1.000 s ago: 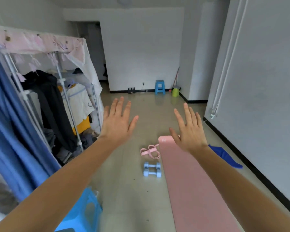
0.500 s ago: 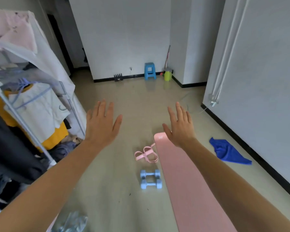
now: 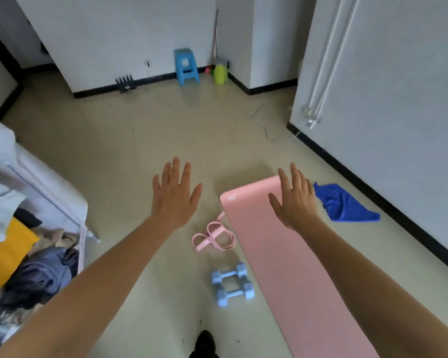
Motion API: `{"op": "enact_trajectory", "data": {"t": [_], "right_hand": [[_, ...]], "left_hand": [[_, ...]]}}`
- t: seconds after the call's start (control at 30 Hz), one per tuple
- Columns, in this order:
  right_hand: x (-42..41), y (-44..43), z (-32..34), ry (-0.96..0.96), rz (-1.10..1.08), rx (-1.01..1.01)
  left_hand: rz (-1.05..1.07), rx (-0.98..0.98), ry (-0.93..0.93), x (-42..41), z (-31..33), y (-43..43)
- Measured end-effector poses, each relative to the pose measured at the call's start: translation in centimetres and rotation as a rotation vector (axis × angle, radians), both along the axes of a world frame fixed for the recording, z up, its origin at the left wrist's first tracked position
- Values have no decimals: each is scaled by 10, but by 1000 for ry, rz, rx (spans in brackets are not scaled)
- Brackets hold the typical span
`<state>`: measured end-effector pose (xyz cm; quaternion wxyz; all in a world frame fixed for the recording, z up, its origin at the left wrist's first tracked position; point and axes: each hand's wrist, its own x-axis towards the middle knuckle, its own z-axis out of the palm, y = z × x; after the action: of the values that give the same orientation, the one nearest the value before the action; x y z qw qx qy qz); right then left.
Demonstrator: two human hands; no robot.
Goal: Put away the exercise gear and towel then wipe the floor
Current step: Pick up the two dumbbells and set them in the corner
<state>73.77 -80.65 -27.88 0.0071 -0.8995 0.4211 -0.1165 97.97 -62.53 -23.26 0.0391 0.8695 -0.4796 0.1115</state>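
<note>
Head view, hands: the left hand (image 3: 175, 195) and the right hand (image 3: 294, 200) are held out flat with fingers spread wide; nothing is gripped by either.
Head view, mat: a pink mat (image 3: 282, 267) is laid unrolled on the floor (image 3: 140, 140), running from the near edge of the view to a rounded far end under the right hand.
Head view, band: a pink looped band (image 3: 214, 237) is seen just beside the mat's left edge.
Head view, dumbbells: two pale blue dumbbells (image 3: 232, 284) are set side by side, touching, nearer than the band.
Head view, towel: a blue towel (image 3: 344, 205) is crumpled on the floor to the right of the mat, near the wall's black skirting.
Risk, footing: a trip could be caused by the band's loops or the dumbbells, since a dark shoe (image 3: 204, 342) is placed close by.
Risk, mat: a loose, crooked roll could be produced if the soft mat is rolled unevenly.
Risk, dumbbells: a slip could be caused if both are lifted in one hand.
Materials: the mat looks foamy and matt; the dumbbells have angular heads and a smooth coating; the towel looks fluffy; the floor is glossy and beige.
</note>
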Motion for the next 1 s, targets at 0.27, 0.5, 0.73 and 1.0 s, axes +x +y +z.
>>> {"op": "enact_trajectory", "data": {"t": [0.27, 0.5, 0.73, 1.0], "right_hand": [[7, -37, -77, 63, -289, 230], [-9, -59, -169, 73, -437, 472], [9, -54, -298, 83, -510, 834], [53, -9, -542, -139, -876, 1230]], "left_hand": [[-253, 303, 191, 49, -102, -116], [-365, 438, 310, 27, -189, -166], [-364, 616, 444, 23, -318, -191], [-355, 833, 547, 36, -577, -177]]}}
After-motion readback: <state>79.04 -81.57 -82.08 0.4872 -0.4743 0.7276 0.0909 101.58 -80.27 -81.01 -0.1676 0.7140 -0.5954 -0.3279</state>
